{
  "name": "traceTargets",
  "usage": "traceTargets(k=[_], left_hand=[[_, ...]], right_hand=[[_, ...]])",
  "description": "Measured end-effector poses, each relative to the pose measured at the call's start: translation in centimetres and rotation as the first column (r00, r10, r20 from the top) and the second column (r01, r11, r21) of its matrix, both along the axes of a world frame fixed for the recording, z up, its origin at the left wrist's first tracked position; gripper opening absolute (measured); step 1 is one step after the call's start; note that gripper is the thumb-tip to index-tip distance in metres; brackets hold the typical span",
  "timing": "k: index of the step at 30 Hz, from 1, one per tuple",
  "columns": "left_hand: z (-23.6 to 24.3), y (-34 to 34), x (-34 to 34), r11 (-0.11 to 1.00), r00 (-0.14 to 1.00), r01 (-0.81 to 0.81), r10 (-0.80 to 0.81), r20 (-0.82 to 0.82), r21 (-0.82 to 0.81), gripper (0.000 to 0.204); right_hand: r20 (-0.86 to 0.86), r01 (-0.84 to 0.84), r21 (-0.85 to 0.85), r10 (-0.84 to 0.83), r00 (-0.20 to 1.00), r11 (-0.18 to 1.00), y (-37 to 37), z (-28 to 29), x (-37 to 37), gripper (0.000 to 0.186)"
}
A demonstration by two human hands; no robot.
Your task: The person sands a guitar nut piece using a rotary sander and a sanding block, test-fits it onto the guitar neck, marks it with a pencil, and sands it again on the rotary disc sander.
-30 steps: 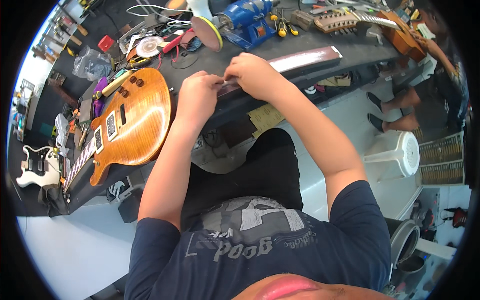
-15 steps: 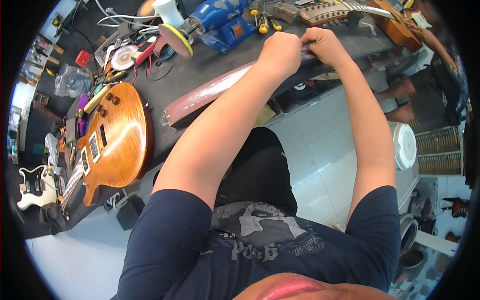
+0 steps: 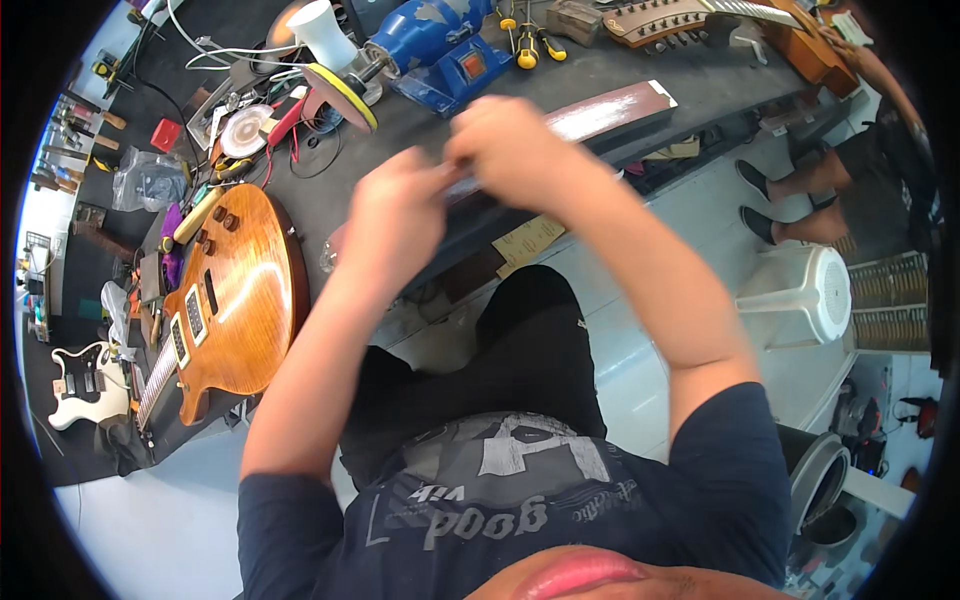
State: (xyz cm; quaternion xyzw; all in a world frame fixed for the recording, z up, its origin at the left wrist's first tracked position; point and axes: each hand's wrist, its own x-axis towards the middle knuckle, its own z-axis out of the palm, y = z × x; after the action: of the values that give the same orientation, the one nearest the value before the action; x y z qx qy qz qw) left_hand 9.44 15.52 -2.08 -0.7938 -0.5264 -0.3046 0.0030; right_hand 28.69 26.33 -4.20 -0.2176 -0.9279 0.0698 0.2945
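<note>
Both of my hands are over a long bar with a reddish-brown, sandpaper-like top (image 3: 645, 105), which lies along the near edge of the dark bench. My left hand (image 3: 395, 215) is closed above the bar's left half. Close beside it, almost touching, my right hand (image 3: 510, 150) is closed too, fingers curled down toward the bar. Whatever small thing they grip between them is hidden by the fingers and blurred. Left of my hands rests an amber electric guitar body (image 3: 245, 310) with its neck pointing toward the lower left.
A blue motor (image 3: 435, 40) with a yellow-edged disc (image 3: 345, 97) stands behind the bar. Screwdrivers (image 3: 527, 45), a guitar headstock (image 3: 660, 22) and a white guitar body (image 3: 90, 385) lie around. A white stool (image 3: 800, 295) and another person's legs (image 3: 805, 205) are at right.
Both hands have travelled left along the bar, from its right end to its left half, staying close together. The bar's right end is now uncovered. The view has shifted slightly.
</note>
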Motion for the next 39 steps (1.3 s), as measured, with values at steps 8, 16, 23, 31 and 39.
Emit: traceTargets(k=[8,16,23,31,39], left_hand=[[-0.3,14.0,16.6,0.988,0.991,0.128,-0.130,-0.015,-0.090,0.016],[1.7,-6.1,-2.9,0.992,0.996,-0.086,0.088,0.018,-0.094,0.031],[0.2,-0.2,2.3,1.000,0.997,0.015,-0.014,0.075,-0.015,0.029],[-2.1,12.7,15.2,0.986,0.986,0.155,-0.158,0.045,0.058,0.024],[1.2,-5.4,-2.5,0.979,0.986,-0.164,0.168,0.021,-0.117,0.026]], right_hand=[[0.063,0.405,-0.238,-0.402,0.913,0.883,8.5,2.1,17.1,0.023],[0.043,-0.164,0.088,0.161,0.986,0.983,-3.3,-0.2,-5.5,0.005],[-0.022,-0.084,0.035,0.085,0.996,0.996,0.9,-0.5,1.1,0.011],[0.021,0.263,-0.116,-0.263,0.965,0.958,7.3,2.2,16.5,0.020],[-0.151,-0.209,0.027,0.211,0.966,0.978,-3.4,-0.2,-4.4,0.005]])
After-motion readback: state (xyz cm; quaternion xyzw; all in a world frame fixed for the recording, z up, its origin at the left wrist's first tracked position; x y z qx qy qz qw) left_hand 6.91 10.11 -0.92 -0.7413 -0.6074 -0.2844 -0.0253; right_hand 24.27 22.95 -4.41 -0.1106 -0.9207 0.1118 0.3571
